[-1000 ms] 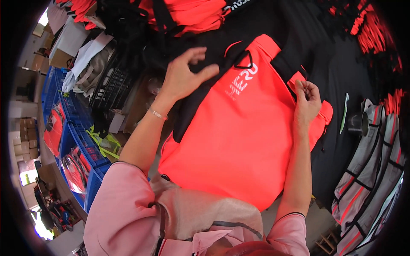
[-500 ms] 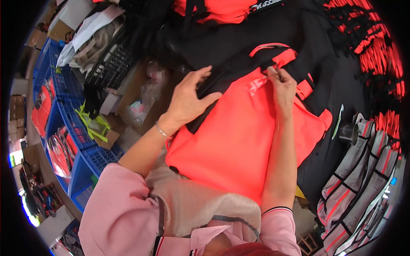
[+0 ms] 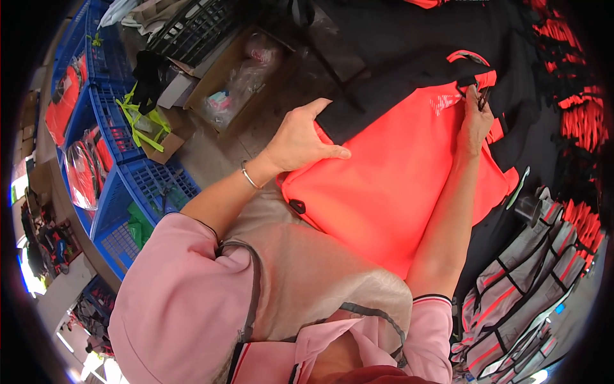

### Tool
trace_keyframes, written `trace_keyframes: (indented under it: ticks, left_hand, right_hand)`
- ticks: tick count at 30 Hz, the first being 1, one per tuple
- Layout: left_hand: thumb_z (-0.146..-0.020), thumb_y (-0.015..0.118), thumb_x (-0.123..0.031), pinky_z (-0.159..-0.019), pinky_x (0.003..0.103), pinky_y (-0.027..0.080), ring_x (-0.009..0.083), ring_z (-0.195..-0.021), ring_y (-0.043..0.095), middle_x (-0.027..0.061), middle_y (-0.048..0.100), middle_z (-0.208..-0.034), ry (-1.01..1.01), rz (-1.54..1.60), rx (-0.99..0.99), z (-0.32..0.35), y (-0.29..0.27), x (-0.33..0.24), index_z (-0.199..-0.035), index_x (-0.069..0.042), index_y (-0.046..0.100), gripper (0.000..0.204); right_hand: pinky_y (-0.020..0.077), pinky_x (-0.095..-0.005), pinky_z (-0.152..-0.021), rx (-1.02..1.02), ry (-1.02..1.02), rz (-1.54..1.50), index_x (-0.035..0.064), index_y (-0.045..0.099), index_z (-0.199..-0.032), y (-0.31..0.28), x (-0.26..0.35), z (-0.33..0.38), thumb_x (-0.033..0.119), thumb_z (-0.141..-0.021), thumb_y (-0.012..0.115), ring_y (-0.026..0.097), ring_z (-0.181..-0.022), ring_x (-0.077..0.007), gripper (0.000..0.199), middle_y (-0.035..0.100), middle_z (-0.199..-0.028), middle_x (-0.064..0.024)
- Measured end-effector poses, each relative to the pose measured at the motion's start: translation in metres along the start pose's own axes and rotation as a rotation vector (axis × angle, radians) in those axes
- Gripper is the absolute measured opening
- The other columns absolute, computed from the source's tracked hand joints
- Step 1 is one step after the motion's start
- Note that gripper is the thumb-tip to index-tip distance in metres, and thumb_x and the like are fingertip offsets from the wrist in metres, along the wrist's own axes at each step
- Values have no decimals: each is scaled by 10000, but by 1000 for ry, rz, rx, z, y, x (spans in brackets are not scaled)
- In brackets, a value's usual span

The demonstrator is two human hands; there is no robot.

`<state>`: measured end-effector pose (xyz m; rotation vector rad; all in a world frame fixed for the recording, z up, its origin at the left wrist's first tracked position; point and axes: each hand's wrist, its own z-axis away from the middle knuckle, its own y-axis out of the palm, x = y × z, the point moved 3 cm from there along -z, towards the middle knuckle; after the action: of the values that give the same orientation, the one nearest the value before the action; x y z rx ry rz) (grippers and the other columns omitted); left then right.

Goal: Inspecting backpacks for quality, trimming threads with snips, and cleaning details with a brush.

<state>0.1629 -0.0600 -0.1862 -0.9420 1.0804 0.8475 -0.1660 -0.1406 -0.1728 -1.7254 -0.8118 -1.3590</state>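
A bright red-orange fabric bag (image 3: 390, 185) with a black side and a loop at its top lies in front of me, its lower end against my lap. At its left edge, my left hand (image 3: 300, 137) is open, thumb and forefinger spread, with the thumb on the front panel and the edge in the fork between them. The other left fingers are partly hidden. My right hand (image 3: 474, 125) is closed at the upper right corner by the loop, on something small and dark that I cannot make out. A pale print shows beside it.
Black fabric (image 3: 403, 38) spreads beneath and beyond the bag. Blue plastic crates (image 3: 112, 121) with red packed goods stand left, near a cardboard box (image 3: 249, 89) of plastic-wrapped items and a black crate (image 3: 192, 35). Grey-and-red strapped pieces (image 3: 511, 281) hang at right, below red-and-black bundles (image 3: 582, 134).
The view has shifted, so the bag and both hands appear farther right. My left thumb now lies over the bag's front edge. My right hand stays at the top corner.
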Motion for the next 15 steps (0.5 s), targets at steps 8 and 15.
trace_keyframes:
  ticks: [8, 15]
  left_hand:
    - [-621, 832, -201, -668, 356, 526, 279, -764, 633, 106, 635, -830, 496, -384, -322, 12, 13, -1, -1125, -39, 642, 562]
    - [-661, 803, -209, -647, 346, 513, 256, -709, 621, 84, 631, -799, 622, -402, -390, 10, 21, 10, -1119, -52, 666, 504]
  right_hand:
    - [259, -214, -519, 17, -19, 13, 110, 581, -799, -13, -1, -1, 246, -949, 647, 351, -567, -19, 213, 433, -639, 98]
    - [246, -223, -516, -20, -12, -58, 136, 552, -729, -14, -10, 5, 276, -941, 651, 348, -563, -15, 274, 412, -619, 94]
